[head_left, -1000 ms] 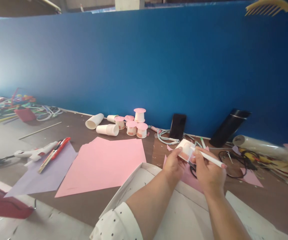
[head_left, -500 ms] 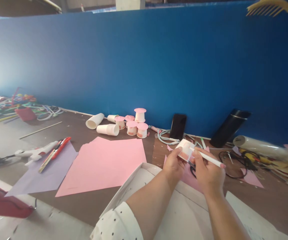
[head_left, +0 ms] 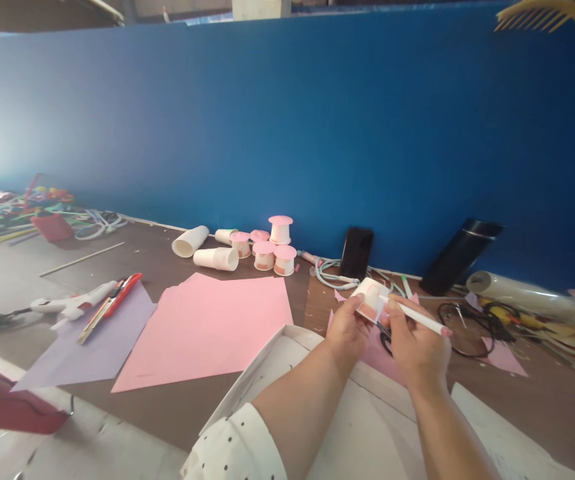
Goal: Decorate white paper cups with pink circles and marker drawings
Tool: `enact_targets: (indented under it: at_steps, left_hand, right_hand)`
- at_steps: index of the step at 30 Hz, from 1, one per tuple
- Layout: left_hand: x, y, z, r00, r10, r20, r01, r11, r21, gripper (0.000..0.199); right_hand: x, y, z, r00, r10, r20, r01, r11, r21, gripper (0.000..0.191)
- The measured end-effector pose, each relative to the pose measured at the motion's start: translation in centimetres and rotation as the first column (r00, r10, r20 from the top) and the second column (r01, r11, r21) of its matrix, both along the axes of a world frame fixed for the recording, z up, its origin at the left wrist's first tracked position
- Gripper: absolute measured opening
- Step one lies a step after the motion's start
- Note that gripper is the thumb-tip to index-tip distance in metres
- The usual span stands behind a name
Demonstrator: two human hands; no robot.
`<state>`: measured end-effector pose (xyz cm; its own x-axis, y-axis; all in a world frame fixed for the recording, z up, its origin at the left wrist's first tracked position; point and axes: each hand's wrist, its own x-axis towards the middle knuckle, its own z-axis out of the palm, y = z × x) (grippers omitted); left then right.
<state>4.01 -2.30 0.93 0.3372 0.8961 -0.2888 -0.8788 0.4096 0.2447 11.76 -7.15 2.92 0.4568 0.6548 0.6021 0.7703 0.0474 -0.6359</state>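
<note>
Right of centre, my left hand (head_left: 348,328) is closed round a small white paper cup (head_left: 371,297) with a pinkish patch on its side. My right hand (head_left: 417,340) grips a white marker (head_left: 420,316) with a pink end, its other end close to the cup. Several short cups with pink paper discs on top (head_left: 264,253) stand by the blue wall, one raised above the others. Dark scissor handles (head_left: 385,339) show partly between my hands. Pink sheets (head_left: 212,327) lie left of my arms.
Loose and nested white cups (head_left: 216,259) lie near the wall. A phone (head_left: 356,252) and a black bottle (head_left: 461,256) lean there. A red cutter (head_left: 112,305) and a white glue gun (head_left: 74,303) rest at the left, partly over purple paper (head_left: 92,343). A white box lid (head_left: 287,357) sits beneath my arms.
</note>
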Motion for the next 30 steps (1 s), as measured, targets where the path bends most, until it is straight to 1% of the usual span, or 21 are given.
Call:
enact_targets:
  at_steps: [3,7,9,14,19,22,25,30]
  left_hand:
    - [0.08,0.07,-0.09,1.000,0.011,-0.005,-0.011,1.000,0.004,0.015]
    - [0.07,0.06,-0.09,1.000,0.020,-0.017,-0.019,1.000,0.022,0.015]
    - [0.02,-0.03,0.00,1.000,0.019,-0.016,-0.018,0.999,0.035,0.015]
    - [-0.01,-0.21,0.16,0.999,0.022,-0.028,-0.020,0.997,0.073,0.013]
    - [0.16,-0.16,-0.22,0.999,0.024,-0.042,-0.019,0.993,0.119,0.017]
    - [0.21,-0.15,-0.37,0.998,0.013,-0.065,-0.004,0.991,0.131,0.017]
    - [0.16,-0.11,-0.31,0.998,0.024,-0.064,-0.016,0.994,0.112,0.015]
    - [0.07,0.02,-0.19,0.999,0.033,-0.025,-0.031,0.997,0.068,0.018]
  right_hand:
    - [-0.20,-0.14,0.09,1.000,0.018,-0.024,-0.017,0.999,0.047,0.042]
    - [-0.66,-0.48,0.44,0.989,0.075,-0.128,-0.056,0.988,0.147,0.042]
    - [-0.80,-0.56,0.52,0.989,0.076,-0.128,-0.055,0.985,0.161,0.041]
    - [-0.77,-0.40,0.22,0.995,0.077,-0.063,-0.068,0.988,0.139,0.039]
    - [-0.76,-0.21,-0.12,0.996,0.084,0.007,-0.084,0.988,0.127,0.038]
    - [-0.75,-0.14,-0.22,0.996,0.077,0.038,-0.081,0.986,0.145,0.038]
    - [-0.65,-0.16,-0.13,0.997,0.065,0.030,-0.068,0.988,0.137,0.038]
    - [-0.47,-0.24,0.13,1.000,0.005,-0.019,-0.003,0.996,0.093,0.039]
